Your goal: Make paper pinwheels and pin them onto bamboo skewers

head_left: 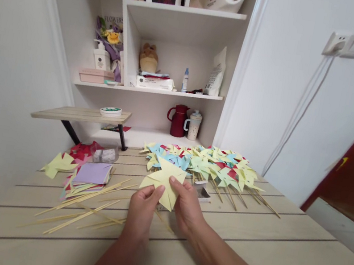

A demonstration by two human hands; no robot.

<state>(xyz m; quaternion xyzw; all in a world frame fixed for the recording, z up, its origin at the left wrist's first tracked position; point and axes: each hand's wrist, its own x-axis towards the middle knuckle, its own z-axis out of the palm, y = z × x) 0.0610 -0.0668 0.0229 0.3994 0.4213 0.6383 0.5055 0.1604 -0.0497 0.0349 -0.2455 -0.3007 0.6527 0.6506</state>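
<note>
A pale yellow paper square [167, 177], with slits cut in from its corners, is held up above the table between both hands. My left hand [144, 206] pinches its lower left part, thumb on top. At its right side my right hand [187, 202] grips it, thumb on the face and fingers behind. Just beyond stands a small open box [202, 194], partly hidden. Several thin wooden sticks [82, 214] lie loose to the left of my hands. Finished paper pinwheels [225, 170] on sticks are heaped at the back right.
Purple paper squares [91, 174] top a stack at the left, near a yellow pinwheel shape [60, 164] and a clear plastic box [105, 155]. A raised wooden stand [81, 114] is behind. A red jug [179, 121] and a cup [194, 126] stand below the white shelves [186, 12].
</note>
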